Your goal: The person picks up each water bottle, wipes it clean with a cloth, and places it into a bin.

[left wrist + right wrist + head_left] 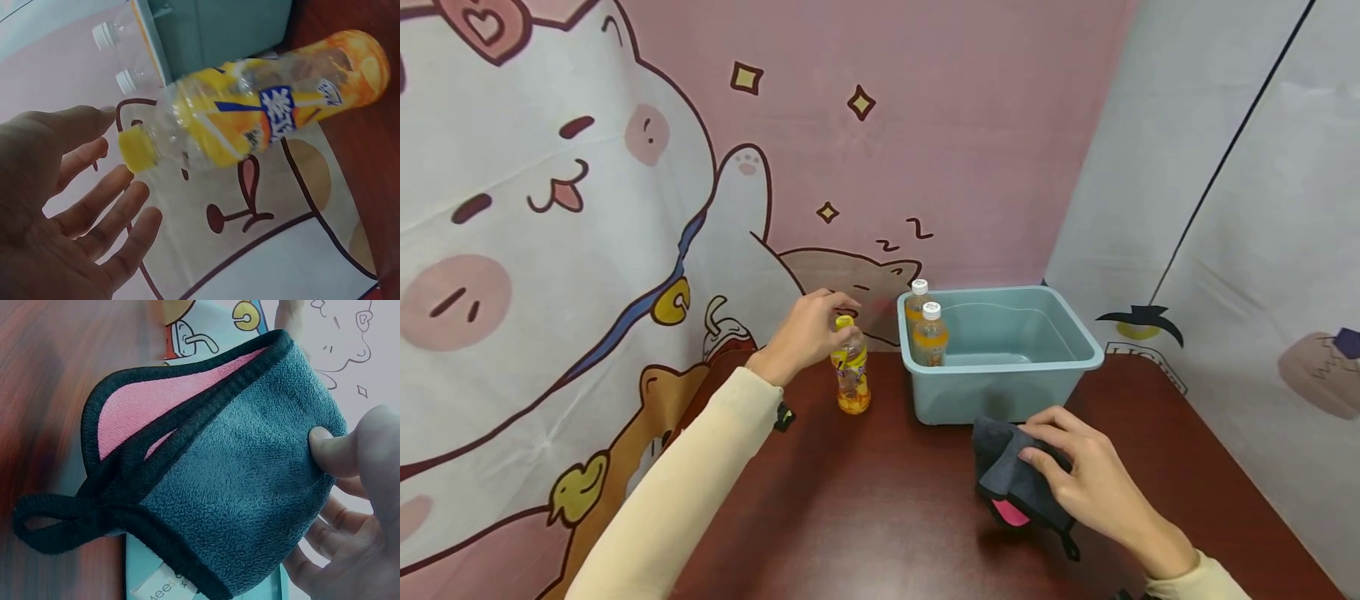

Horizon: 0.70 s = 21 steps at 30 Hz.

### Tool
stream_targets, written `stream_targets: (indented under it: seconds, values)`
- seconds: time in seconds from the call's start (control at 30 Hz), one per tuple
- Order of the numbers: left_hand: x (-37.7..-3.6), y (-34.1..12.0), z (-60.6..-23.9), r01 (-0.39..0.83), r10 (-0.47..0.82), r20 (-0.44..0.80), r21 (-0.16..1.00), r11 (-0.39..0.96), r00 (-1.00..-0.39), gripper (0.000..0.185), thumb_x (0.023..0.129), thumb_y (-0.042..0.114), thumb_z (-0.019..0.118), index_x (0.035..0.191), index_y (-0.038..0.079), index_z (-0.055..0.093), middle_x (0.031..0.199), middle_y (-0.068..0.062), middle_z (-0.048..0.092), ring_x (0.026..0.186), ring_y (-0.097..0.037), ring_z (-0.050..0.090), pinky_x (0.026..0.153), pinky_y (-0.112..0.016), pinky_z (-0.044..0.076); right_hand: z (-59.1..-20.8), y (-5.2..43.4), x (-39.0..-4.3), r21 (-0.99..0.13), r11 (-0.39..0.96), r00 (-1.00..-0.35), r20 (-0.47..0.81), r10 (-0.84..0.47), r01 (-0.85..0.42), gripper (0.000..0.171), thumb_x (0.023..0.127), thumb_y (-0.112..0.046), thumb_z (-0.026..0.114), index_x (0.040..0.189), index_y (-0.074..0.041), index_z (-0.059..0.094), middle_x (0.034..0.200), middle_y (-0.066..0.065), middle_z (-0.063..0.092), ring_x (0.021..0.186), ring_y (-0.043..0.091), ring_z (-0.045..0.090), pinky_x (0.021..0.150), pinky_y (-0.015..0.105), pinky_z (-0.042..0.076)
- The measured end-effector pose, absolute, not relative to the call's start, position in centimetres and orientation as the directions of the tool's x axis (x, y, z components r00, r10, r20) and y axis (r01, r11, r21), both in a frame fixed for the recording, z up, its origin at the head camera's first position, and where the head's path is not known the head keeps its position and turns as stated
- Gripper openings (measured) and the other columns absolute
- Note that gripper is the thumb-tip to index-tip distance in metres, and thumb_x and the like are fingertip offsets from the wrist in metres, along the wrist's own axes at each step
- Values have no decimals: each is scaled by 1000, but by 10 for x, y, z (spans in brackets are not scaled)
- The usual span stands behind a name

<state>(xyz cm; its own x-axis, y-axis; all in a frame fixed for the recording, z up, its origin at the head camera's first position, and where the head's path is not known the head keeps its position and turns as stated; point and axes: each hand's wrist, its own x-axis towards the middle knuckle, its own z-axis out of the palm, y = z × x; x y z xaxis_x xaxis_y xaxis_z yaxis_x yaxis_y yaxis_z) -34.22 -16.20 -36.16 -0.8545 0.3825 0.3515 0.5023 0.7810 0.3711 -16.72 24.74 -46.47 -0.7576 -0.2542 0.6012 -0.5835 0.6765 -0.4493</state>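
Note:
A clear bottle with a yellow cap and yellow label stands upright on the table, left of the bin. My left hand is at its top; in the left wrist view the fingers are spread loosely beside the yellow cap, not wrapped round it. Over the table in front of the bin, my right hand pinches a folded cloth, dark grey outside and pink inside, with a black edge and hanging loop. The thumb presses on its grey side in the right wrist view.
A light blue plastic bin sits at the back of the brown table. Two white-capped bottles of orange drink stand in its left end. Behind hangs a printed cartoon curtain. A small black item shows beside the left sleeve.

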Motion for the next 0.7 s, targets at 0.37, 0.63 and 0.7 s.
stream_targets:
  seconds: [0.37,0.63,0.7]
  values:
    - [-342,-170,-371,512,390,351,389,766,-851,33,107,12,86,140,13,82,134,-13,79,117,-32,79,98,-48,71,-462,247,-167,-436,679,-751,605,-264,-590,38,92,6,94,121,-18,89,120,-12,75,99,1,69,84,10,51]
    - [-344,-168,-376,514,388,361,385,766,-848,32,107,9,86,138,12,83,134,-14,81,111,-30,79,91,-45,71,-462,245,-166,-440,676,-750,608,-260,-591,39,91,6,95,120,-20,89,118,-13,75,99,2,68,84,10,50]
    - [-344,-168,-377,511,384,360,390,766,-850,31,107,8,85,138,12,83,132,-15,81,108,-30,78,89,-44,71,-462,244,-165,-441,676,-750,609,-258,-591,39,91,5,95,119,-21,89,118,-13,75,99,2,68,84,10,50]
